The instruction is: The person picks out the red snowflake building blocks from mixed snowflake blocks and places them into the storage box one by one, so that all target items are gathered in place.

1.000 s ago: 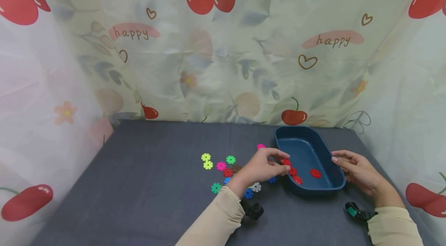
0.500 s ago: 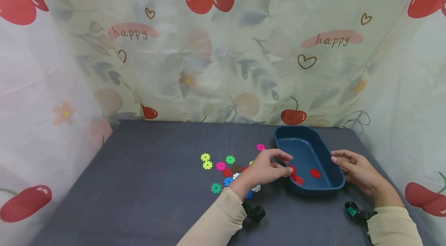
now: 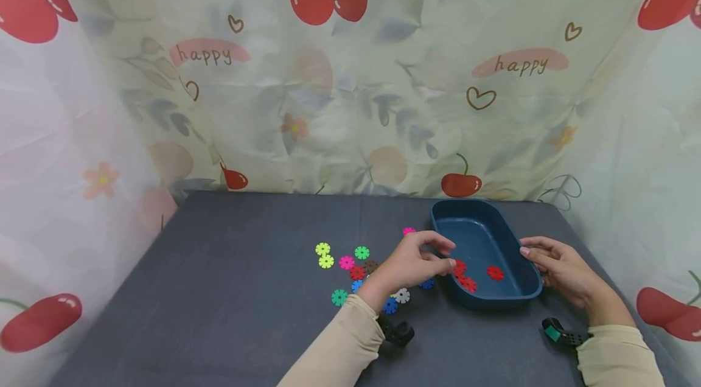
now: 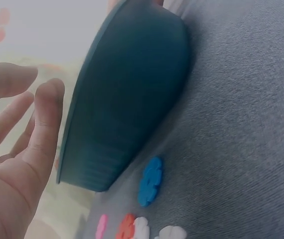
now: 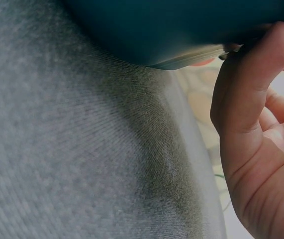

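My left hand [image 3: 411, 262] hovers at the near left rim of a deep blue plastic tray [image 3: 482, 300]. Thumb and fingers are spread apart with a gap between them, as the left wrist view also shows. Just past the fingertips, several red notched discs lie in the tray, one of them a lone red disc [image 3: 495, 273] further right. My right hand [image 3: 566, 268] holds the tray's right rim. Its thumb [image 5: 276, 50] presses on the outer wall in the right wrist view; the other fingers are partly hidden.
Left of the tray, loose notched discs lie on the dark grey cloth [image 3: 235, 289]: yellow discs [image 3: 325, 255], a green disc [image 3: 339, 297], a blue disc [image 4: 150, 181], a white disc [image 3: 402, 296] and others, some hidden by the left arm. A printed curtain [image 3: 356, 101] encloses the table.
The red disc at my left fingertips has been let go into the tray. My left hand moved slightly right over the rim, then back left. My right hand and the tray stayed put.
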A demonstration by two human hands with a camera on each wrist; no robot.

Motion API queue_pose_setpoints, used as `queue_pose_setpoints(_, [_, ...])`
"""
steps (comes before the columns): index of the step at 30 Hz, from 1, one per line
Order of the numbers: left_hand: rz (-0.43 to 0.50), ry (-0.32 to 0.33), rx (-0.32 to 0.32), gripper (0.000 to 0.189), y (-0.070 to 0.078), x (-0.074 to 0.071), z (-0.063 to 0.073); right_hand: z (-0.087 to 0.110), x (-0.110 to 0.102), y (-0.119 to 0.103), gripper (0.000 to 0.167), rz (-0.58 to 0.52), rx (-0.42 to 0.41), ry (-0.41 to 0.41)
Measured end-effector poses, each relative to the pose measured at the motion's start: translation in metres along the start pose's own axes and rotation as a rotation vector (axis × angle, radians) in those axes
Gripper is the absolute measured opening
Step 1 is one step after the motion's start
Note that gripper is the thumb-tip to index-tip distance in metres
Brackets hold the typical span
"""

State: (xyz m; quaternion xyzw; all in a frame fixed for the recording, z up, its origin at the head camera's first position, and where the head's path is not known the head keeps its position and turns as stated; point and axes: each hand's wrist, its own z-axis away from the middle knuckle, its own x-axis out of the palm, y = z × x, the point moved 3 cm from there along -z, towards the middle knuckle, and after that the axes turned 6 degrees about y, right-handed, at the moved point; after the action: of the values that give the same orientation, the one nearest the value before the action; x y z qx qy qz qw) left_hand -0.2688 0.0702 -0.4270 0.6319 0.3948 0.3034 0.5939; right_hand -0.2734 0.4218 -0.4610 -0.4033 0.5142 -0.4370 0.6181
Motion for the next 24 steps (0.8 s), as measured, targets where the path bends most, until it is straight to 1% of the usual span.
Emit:
queue_pose_setpoints(5, [0.013,0.033,0.029,0.029,0.008,-0.01,0.0,-0.001,-0.001,0.0,0.022,0.005,-0.022,0.007])
queue_pose_setpoints(9, [0.014,0.07,0.039,0.029,0.008,-0.023,0.001,0.0,0.001,0.003,0.026,0.014,-0.032,-0.008])
queue_pose_setpoints(12, [-0.004,0.099,0.046,0.031,0.009,-0.039,0.004,0.002,0.003,0.004,0.035,0.016,-0.026,-0.022])
queue_pose_setpoints(15, [-0.04,0.128,0.049,0.03,0.013,-0.057,0.008,0.002,0.003,0.004,0.043,0.016,-0.02,-0.015])
queue_pose_setpoints(19, [-0.104,0.148,0.049,0.027,0.014,-0.082,0.016,0.0,0.002,0.003,0.046,0.009,-0.009,-0.004])
queue_pose_setpoints(24, [-0.17,0.16,0.033,0.029,0.009,-0.111,0.028,-0.001,0.0,0.001,0.048,0.002,-0.021,-0.004])
